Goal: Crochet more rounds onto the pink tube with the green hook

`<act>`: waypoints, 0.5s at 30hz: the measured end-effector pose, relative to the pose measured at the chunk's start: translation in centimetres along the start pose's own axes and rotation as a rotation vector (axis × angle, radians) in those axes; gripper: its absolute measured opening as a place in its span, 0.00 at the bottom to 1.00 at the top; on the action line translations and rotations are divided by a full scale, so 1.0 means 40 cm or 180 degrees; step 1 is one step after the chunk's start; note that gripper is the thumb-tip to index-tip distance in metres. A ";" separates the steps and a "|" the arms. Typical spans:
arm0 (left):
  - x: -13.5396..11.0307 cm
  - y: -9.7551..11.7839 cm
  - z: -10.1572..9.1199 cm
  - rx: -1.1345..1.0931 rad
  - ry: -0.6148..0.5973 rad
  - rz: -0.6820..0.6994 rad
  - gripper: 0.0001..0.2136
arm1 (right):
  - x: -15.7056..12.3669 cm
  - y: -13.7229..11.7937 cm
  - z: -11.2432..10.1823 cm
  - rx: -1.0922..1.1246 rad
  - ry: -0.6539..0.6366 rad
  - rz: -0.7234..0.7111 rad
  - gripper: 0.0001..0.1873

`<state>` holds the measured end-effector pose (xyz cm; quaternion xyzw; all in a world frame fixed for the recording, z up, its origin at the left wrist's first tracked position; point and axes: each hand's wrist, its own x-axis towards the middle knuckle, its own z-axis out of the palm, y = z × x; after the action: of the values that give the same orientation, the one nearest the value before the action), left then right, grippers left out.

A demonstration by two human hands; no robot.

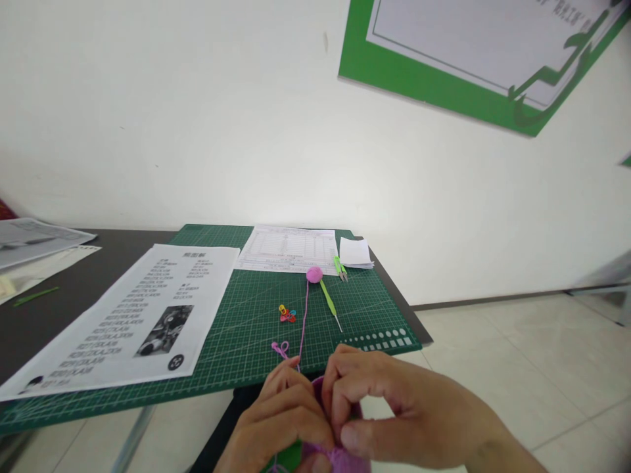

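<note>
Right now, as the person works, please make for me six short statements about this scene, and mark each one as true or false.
1. The left hand and the right hand both touch a pink-purple yarn piece. True.
2. The green-handled hook is in the right hand. False: it lies on the cutting mat.
3. A strand runs from the yarn ball toward the left hand. True.
4. The snips lie left of the yarn ball. False: they lie to its right.
5. Small colourful pieces lie left of the strand. True.
6. The sheet with the dark photo is right of the hook. False: it is to the left.
</note>
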<state>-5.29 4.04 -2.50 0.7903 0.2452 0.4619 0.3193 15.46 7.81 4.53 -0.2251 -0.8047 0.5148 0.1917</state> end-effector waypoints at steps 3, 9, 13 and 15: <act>0.000 0.002 -0.002 -0.0103 -0.0047 -0.0024 0.02 | 0.011 0.006 -0.002 0.0378 -0.0054 0.0114 0.05; -0.002 0.001 -0.002 -0.0202 -0.0210 -0.0289 0.03 | 0.003 -0.005 0.008 0.0296 0.0164 0.0104 0.05; -0.005 -0.003 0.001 -0.0361 -0.0312 -0.0318 0.07 | -0.005 -0.011 0.013 0.0287 0.0336 0.0126 0.07; -0.003 -0.001 0.001 -0.0446 -0.0306 -0.0274 0.09 | -0.006 -0.009 0.011 0.0412 0.0458 0.0142 0.08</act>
<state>-5.31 3.95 -2.62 0.7760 0.2304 0.4254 0.4048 15.35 7.21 4.67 -0.2665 -0.7487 0.5524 0.2516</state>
